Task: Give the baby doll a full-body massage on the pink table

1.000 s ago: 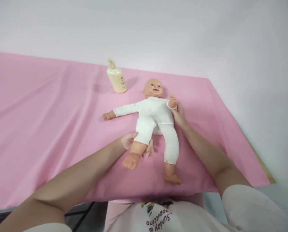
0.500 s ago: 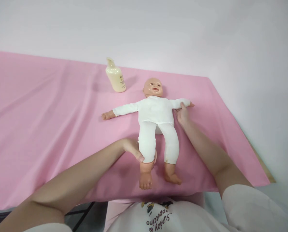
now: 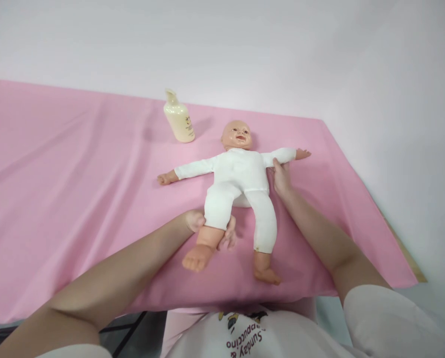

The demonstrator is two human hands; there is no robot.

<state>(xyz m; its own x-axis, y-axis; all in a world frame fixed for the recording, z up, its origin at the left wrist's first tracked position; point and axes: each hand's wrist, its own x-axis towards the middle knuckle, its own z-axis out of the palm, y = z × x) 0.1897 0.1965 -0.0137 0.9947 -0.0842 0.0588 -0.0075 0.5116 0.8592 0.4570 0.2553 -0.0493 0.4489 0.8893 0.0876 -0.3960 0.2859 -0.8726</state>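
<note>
In the head view, a baby doll (image 3: 240, 179) in a white suit lies face up at the centre of the frame on a bench covered by a pink cloth (image 3: 76, 199), its arms spread to both sides. The left hand (image 3: 211, 229), just below centre, is wrapped around the doll's lower leg near the bare calf, lifting that leg so the foot points toward the lower left. The right hand (image 3: 281, 176), right of centre, has its fingers closed on the doll's upper arm at the white sleeve, the doll's small hand sticking out toward the right. A cream pump bottle (image 3: 179, 118) stands upright above and left of the doll's head, well apart from both hands.
</note>
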